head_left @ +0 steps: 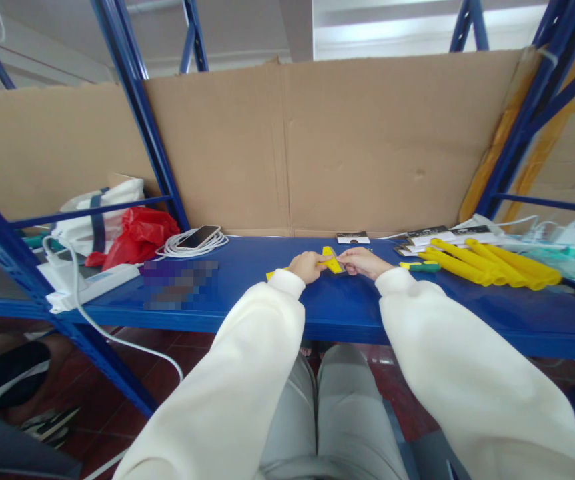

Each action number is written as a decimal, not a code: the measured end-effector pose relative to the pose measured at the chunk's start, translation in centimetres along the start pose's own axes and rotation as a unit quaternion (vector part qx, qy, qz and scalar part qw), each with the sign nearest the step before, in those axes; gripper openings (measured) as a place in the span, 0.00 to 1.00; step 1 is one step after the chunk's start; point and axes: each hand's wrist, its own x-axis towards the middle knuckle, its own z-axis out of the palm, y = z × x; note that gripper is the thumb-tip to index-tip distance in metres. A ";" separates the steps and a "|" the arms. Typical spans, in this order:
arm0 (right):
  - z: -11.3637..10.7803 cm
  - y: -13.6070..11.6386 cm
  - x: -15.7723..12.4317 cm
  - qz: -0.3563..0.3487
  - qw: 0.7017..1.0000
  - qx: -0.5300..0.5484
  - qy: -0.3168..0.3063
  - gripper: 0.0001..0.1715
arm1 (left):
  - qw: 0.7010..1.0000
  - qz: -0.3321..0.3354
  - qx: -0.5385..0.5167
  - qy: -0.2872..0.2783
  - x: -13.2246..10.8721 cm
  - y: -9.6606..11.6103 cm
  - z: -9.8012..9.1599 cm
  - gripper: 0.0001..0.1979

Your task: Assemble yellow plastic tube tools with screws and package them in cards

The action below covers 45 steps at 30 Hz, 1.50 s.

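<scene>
A yellow scraper-like tool (334, 261) with a wide head is held just above the blue shelf, in front of me. My left hand (307, 267) is closed around its yellow handle, whose end shows past the hand on the left. At the head's right edge, my right hand (360, 262) pinches a thin, greyish blade-like piece that touches the head. Its exact shape is partly hidden by my fingers. Close to my right hand lies a green and yellow screwdriver-like tool (420, 267).
Several yellow tubes (492, 263) lie at right beside small black and white packets (430, 235). One more packet (352, 238) lies behind my hands. On the left are a phone (200, 237) on a coiled white cable, a red bag (140, 233) and a power strip (95, 285). Cardboard (367, 147) closes the back.
</scene>
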 end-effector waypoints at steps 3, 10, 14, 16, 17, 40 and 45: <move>0.0 0.1 0.1 -0.004 1.000 0.008 -0.004 0.15 | 1.000 0.002 -0.002 0.000 0.0 -0.1 0.1 0.22; 0.2 0.0 -0.1 0.001 1.000 0.011 0.005 0.14 | 1.000 0.008 0.004 0.000 0.1 -0.2 0.1 0.22; 0.5 -0.1 -0.3 0.001 1.000 0.012 0.017 0.14 | 1.000 0.011 0.009 0.001 0.1 -0.1 0.1 0.22; 0.5 0.0 -0.2 -0.003 1.000 0.014 0.022 0.14 | 1.000 0.011 0.012 -0.001 0.1 -0.1 0.0 0.22; 0.6 0.1 -0.2 -0.007 1.000 0.015 0.022 0.14 | 1.000 0.012 0.014 -0.002 0.1 -0.1 0.0 0.22; -3.6 0.1 1.5 -0.081 0.927 -0.309 0.194 0.14 | 0.999 0.013 -0.031 -0.007 0.2 -0.1 0.1 0.22; -7.4 1.3 1.5 -0.033 0.827 -0.508 0.238 0.28 | 0.999 0.012 -0.036 -0.014 0.2 0.0 0.2 0.22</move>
